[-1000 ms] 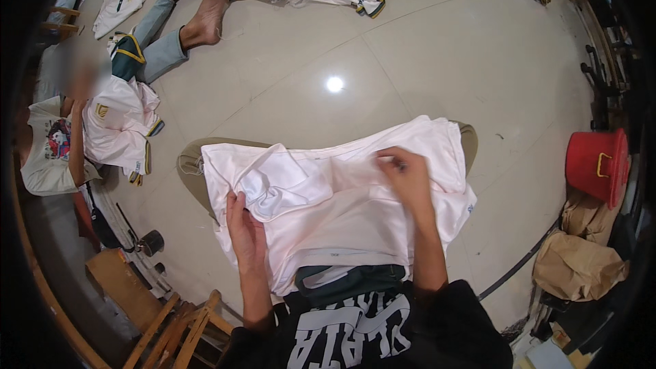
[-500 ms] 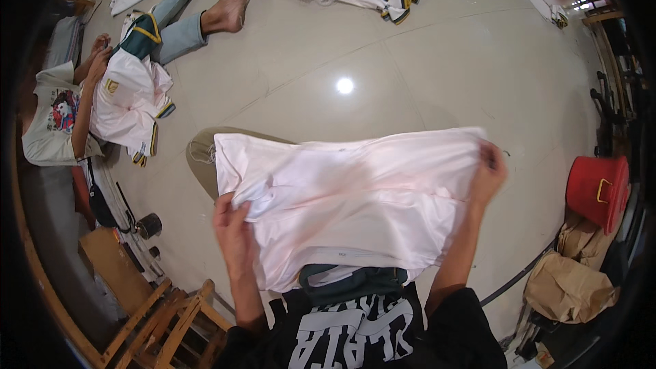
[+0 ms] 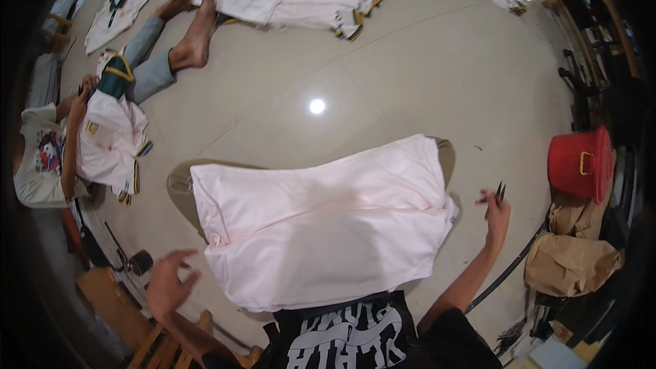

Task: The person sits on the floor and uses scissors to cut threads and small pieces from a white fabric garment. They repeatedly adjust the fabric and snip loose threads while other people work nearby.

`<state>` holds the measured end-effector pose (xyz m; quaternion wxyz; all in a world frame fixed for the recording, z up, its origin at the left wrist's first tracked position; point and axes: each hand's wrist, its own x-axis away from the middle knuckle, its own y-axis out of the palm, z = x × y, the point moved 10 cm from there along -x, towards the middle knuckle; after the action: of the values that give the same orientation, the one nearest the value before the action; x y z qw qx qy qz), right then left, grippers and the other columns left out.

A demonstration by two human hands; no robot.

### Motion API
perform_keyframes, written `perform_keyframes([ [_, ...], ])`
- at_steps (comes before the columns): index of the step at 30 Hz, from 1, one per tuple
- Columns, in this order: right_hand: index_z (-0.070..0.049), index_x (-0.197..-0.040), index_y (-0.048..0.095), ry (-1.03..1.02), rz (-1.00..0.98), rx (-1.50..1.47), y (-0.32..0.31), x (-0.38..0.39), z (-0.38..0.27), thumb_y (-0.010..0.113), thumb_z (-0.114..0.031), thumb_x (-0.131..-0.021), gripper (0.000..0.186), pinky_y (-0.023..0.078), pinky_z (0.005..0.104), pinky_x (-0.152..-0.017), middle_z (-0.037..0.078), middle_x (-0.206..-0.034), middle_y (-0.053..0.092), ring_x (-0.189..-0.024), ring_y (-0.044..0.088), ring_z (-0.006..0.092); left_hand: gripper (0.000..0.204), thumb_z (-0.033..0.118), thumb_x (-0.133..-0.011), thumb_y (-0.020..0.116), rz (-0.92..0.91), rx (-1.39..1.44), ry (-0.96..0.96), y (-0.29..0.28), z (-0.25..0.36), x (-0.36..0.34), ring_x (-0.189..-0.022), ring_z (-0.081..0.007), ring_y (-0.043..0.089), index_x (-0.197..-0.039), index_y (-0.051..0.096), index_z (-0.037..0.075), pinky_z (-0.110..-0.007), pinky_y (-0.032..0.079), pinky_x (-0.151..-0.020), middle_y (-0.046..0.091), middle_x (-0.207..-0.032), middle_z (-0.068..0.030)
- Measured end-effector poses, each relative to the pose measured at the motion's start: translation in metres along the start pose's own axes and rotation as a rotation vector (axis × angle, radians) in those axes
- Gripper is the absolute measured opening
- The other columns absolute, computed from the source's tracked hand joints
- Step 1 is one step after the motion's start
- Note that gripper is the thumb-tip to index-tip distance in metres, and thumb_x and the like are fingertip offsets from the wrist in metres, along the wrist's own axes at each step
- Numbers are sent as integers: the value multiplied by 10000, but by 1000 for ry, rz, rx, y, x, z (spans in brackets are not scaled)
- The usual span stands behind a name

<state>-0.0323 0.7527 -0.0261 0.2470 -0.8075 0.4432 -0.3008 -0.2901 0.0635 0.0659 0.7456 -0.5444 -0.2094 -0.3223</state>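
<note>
Shirt (image 3: 328,225) spread pale and fairly flat over both knees (image 3: 182,198), one long crease running between left and right edges. Just let go by both hands: a moment ago pinched at the left edge and held at the right, with a green collar showing at the near edge, now impossible to make out. Left hand (image 3: 174,280) just beside the shirt's near left corner, grip wide and empty. Right hand (image 3: 495,215) well out past the right edge, above the floor (image 3: 383,89), grip narrow around small dark snips (image 3: 501,193), points up, clear of the cloth. Meaning for the work: shirt resting on the knees alone, nothing steadying it, snips ready in hand. At the floor's left edge, another shirt (image 3: 109,133) across a co-worker's lap; at the right edge, a red bucket (image 3: 577,164).
</note>
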Motion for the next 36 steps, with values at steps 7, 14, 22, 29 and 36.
perform_keyframes([
  [7,-23,-950,736,-328,2,-390,98,-25,-170,691,-248,-939,230,385,264,-559,-6,-708,632,-630,492,72,337,200,-931,680,286,453,670,-9,264,-136,-1118,-306,604,-1237,631,68,-409,476,-988,639,-1262,-115],
  [14,-51,-875,702,-581,229,219,179,4,-131,737,-139,-789,128,498,426,-640,149,-791,697,-729,672,342,533,452,-998,529,199,320,801,233,375,-257,-1104,-371,616,-1242,615,-14,-478,482,-967,638,-1200,-248],
  [22,-57,-883,711,-425,254,-11,170,-5,-119,722,-164,-831,119,497,393,-601,156,-725,674,-668,662,351,243,245,-923,694,322,593,800,201,357,-258,-972,-328,662,-986,735,13,-407,517,-859,699,-1072,-175],
  [29,13,-760,649,-385,361,-317,147,-6,-109,758,-234,-885,297,399,286,-573,31,-620,552,-614,476,97,204,207,-920,700,437,667,811,158,367,-214,-818,-274,660,-1009,741,28,-335,522,-761,714,-1043,-123],
  [36,21,-963,672,-163,-141,-263,158,46,-93,784,-212,-858,279,466,266,-677,25,-838,644,-741,567,111,672,37,-921,629,-717,1213,677,231,374,-161,-957,-123,608,-1526,336,45,-269,497,-877,506,-1381,-139],
])
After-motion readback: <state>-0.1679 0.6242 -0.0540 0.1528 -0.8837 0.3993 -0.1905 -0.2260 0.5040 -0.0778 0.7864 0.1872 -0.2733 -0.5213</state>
